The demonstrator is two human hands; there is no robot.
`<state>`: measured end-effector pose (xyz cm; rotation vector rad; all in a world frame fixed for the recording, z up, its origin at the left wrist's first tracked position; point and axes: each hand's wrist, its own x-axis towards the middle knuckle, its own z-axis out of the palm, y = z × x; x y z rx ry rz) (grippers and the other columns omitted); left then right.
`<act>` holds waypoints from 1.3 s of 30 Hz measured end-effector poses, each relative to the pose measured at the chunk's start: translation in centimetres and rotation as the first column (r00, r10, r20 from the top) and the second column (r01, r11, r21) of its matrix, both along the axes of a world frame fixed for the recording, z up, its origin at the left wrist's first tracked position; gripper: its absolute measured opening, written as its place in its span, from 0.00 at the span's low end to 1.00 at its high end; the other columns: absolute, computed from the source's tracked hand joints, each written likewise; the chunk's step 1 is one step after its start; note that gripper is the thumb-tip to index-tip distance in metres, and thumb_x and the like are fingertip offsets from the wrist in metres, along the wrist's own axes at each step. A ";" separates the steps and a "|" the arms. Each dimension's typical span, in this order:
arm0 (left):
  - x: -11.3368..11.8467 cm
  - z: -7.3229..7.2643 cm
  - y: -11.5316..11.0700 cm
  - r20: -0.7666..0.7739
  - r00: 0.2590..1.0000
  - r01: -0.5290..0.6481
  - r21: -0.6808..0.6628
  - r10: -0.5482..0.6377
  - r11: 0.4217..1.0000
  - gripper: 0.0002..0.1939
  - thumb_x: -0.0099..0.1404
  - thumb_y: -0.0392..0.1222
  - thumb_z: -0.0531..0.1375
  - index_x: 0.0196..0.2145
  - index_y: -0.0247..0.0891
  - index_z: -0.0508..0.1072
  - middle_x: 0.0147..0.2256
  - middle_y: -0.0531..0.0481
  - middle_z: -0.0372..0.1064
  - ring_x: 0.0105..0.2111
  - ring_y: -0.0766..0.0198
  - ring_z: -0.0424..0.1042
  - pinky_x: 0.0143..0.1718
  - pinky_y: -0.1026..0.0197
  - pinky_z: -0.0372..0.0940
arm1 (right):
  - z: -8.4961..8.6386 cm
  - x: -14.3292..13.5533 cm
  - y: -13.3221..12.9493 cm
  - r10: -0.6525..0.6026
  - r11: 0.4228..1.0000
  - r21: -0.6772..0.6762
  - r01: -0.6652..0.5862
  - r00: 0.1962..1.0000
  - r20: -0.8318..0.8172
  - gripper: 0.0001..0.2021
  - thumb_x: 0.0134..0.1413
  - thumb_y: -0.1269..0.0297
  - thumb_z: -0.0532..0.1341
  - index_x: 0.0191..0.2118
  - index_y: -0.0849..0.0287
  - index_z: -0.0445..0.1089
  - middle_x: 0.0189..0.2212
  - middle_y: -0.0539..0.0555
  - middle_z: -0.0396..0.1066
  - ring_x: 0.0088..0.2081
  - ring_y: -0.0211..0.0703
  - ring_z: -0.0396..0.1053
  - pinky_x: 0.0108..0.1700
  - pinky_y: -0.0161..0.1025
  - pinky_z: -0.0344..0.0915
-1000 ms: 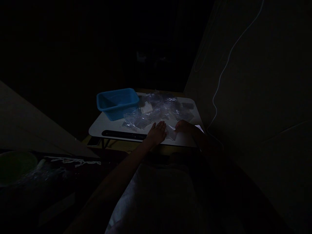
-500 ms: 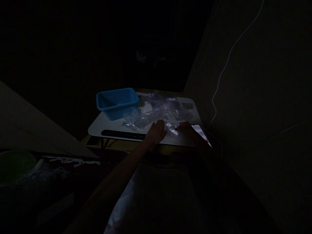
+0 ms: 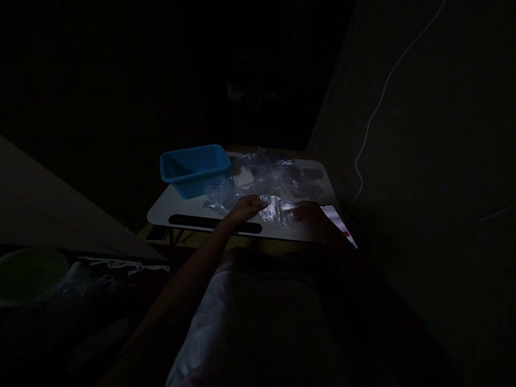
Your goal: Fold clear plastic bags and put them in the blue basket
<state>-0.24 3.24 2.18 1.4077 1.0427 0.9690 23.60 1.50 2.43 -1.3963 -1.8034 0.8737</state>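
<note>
A clear plastic bag point(image 3: 277, 209) stretches between my two hands just above the near side of the small white table point(image 3: 161, 208). My left hand point(image 3: 246, 207) pinches its left end between thumb and fingers. At the other end, my right hand point(image 3: 309, 212) is closed on the bag, though it lies in deep shadow. Behind them spreads a heap of more clear plastic bags point(image 3: 278, 174). Beside that heap sits a small whitish block-like item point(image 3: 243, 176), too dim to name.
A blue plastic basin point(image 3: 195, 171) stands at the table's back left. A lit phone point(image 3: 339, 226) lies at the right edge. Along the front runs a black slot point(image 3: 213, 222). A white cable point(image 3: 373, 115) hangs at the right; a green basket point(image 3: 32, 274) is low left.
My left hand has gone from lying flat by the bag to gripping its end, moving slightly left. The bag now looks stretched out wider between the hands. My right hand stays at its end.
</note>
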 end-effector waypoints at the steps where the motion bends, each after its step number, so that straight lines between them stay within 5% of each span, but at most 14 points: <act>1: 0.0 0.2 -0.2 -0.022 1.000 -0.010 -0.007 0.010 1.000 0.16 0.45 0.49 0.64 0.24 0.33 0.68 0.16 0.59 0.57 0.16 0.77 0.53 0.17 0.70 0.48 | 0.1 -0.2 -0.1 0.001 1.000 -0.009 -0.001 1.000 -0.021 0.18 0.42 0.48 0.60 0.22 0.61 0.66 0.18 0.50 0.68 0.22 0.38 0.66 0.26 0.35 0.62; 6: 0.3 0.6 -0.5 -0.075 0.996 -0.051 -0.042 0.048 0.998 0.13 0.45 0.47 0.62 0.20 0.34 0.66 0.14 0.60 0.53 0.15 0.76 0.50 0.17 0.69 0.45 | 0.6 -0.8 -0.5 0.003 0.998 -0.061 -0.011 0.991 -0.130 0.18 0.39 0.47 0.60 0.19 0.59 0.63 0.14 0.48 0.65 0.18 0.34 0.63 0.24 0.33 0.60; 20: 0.1 0.1 -0.4 -0.094 0.993 -0.073 -0.010 0.072 0.997 0.10 0.48 0.44 0.59 0.23 0.34 0.66 0.15 0.60 0.55 0.14 0.75 0.52 0.17 0.69 0.47 | -0.1 -1.1 -0.8 -0.034 0.999 -0.046 0.029 0.994 -0.102 0.16 0.40 0.49 0.59 0.22 0.59 0.64 0.15 0.48 0.65 0.20 0.35 0.62 0.21 0.32 0.55; 24: 0.1 -0.3 -0.4 0.000 0.999 -0.038 -0.037 0.038 0.999 0.11 0.49 0.46 0.59 0.23 0.34 0.67 0.14 0.60 0.55 0.14 0.75 0.53 0.17 0.70 0.48 | -0.2 -1.0 -0.5 -0.065 0.996 -0.071 0.056 0.988 -0.139 0.16 0.37 0.50 0.61 0.25 0.60 0.65 0.17 0.48 0.65 0.19 0.33 0.60 0.19 0.31 0.54; 27: 0.1 -0.3 -0.1 0.151 0.988 -0.006 -0.116 0.024 0.993 0.15 0.52 0.50 0.57 0.26 0.34 0.68 0.19 0.53 0.65 0.19 0.70 0.64 0.21 0.68 0.57 | -0.2 -0.7 -0.3 -0.046 0.995 -0.092 0.027 0.976 -0.211 0.16 0.36 0.52 0.62 0.28 0.61 0.66 0.17 0.47 0.64 0.18 0.32 0.59 0.19 0.31 0.54; 32: -0.2 -0.2 0.5 0.248 0.968 0.090 -0.180 -0.043 0.979 0.26 0.56 0.59 0.51 0.32 0.31 0.72 0.27 0.43 0.72 0.28 0.62 0.71 0.29 0.63 0.63 | 1.1 -0.1 0.1 0.046 0.963 -0.238 -0.127 0.947 -0.319 0.16 0.32 0.58 0.66 0.29 0.63 0.68 0.15 0.45 0.62 0.16 0.29 0.56 0.18 0.30 0.53; 39: 0.4 0.3 -0.9 0.097 0.982 0.170 -0.077 -0.162 0.983 0.24 0.46 0.55 0.63 0.33 0.31 0.74 0.25 0.49 0.70 0.25 0.66 0.67 0.27 0.65 0.59 | 4.0 -1.9 2.1 0.206 0.905 -0.343 -0.253 0.964 -0.167 0.10 0.30 0.64 0.66 0.25 0.61 0.71 0.17 0.46 0.66 0.18 0.32 0.60 0.19 0.30 0.54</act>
